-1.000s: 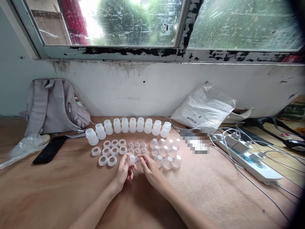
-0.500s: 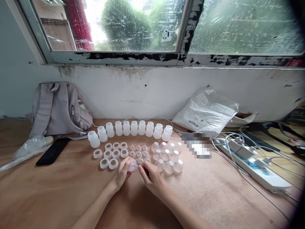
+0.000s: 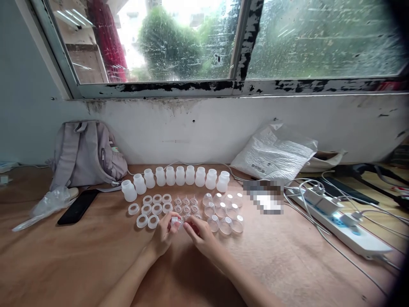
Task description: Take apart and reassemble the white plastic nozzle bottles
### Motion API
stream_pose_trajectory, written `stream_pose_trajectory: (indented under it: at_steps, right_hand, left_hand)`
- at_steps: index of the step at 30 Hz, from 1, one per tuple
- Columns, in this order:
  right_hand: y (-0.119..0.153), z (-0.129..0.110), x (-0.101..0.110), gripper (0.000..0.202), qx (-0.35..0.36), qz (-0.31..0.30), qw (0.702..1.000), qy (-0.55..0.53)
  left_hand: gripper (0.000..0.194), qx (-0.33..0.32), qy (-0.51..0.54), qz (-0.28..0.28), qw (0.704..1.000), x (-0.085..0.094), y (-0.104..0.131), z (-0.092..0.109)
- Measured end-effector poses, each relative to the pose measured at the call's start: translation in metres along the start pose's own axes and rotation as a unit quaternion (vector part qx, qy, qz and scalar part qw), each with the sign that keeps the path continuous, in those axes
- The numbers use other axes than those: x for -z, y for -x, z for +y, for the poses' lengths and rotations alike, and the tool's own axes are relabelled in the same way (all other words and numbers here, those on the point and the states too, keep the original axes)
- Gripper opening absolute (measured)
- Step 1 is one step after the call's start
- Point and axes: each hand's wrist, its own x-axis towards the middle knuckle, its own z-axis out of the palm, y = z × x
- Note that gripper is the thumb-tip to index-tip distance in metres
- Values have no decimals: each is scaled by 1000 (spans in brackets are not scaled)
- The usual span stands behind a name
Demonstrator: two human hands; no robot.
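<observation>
My left hand (image 3: 164,233) is clamped on a small clear piece with a ribbed side (image 3: 175,221), held just above the counter (image 3: 79,264) with its far end towards three o'clock. My right hand (image 3: 202,233) comes in there, fingertips bunched at or just beside that end; I cannot tell whether they pinch it. I take this as a two-handed step: the left steadies while the right works at the tip. To my mind the next move calls for a firm left grip and light right fingers, kept in line with the piece.

Reckoned from my hands, the frosted rings (image 3: 156,212) lie at ten o'clock and the small clear nipples (image 3: 185,209) at twelve, partly hidden by my fingers. Further out at twelve, ten frosted bottles (image 3: 180,176) stand in an arc. Clear domed caps (image 3: 221,209) sit at two o'clock.
</observation>
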Motion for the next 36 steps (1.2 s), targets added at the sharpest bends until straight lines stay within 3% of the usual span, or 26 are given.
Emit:
stream_pose_trajectory:
  at_steps: [4,7,9,11,12,15,17,21,24,27,31,33,36]
  right_hand:
    - [-1,5,-2,24,-29,14,999,-37]
    - [-1,8,0,24,-43,30,998,-39]
    - [-2,9,1,24,-55,52,997,-29]
    - [-2,11,2,25,-68,77,995,-19]
    - [-2,11,2,25,-72,88,993,-15]
    - [-2,13,0,25,-76,104,992,-7]
    - [-2,15,-2,26,-77,105,992,-6]
    - [-2,19,-9,29,-84,97,992,-14]
    - [-2,19,-11,28,-81,94,992,-9]
    - [-1,16,-10,26,-67,103,992,9]
    - [0,15,-7,24,-63,125,990,21]
    - [1,16,-6,23,-77,134,988,13]
    - [1,18,-4,20,-94,166,982,-17]
  left_hand:
    - [23,-25,-35,-20,999,3,-1,2]
    - [30,-100,-78,-11,992,6,-3,-2]
    - [39,-159,-121,24,980,16,-6,-4]
    - [44,-183,-156,108,965,35,-11,-9]
    - [44,-181,-163,176,954,47,-14,-14]
    - [52,-117,-165,374,905,86,-24,-40]
    - [58,-47,-134,431,891,108,-30,-65]
    - [72,108,-55,409,904,129,-41,-112]
    - [74,154,-48,373,914,129,-48,-129]
    - [63,140,-78,364,918,127,-52,-131]
    - [53,114,-153,399,897,126,-49,-119]
    - [54,60,-213,406,887,122,-43,-105]
    - [49,-67,-262,368,889,108,-33,-76]
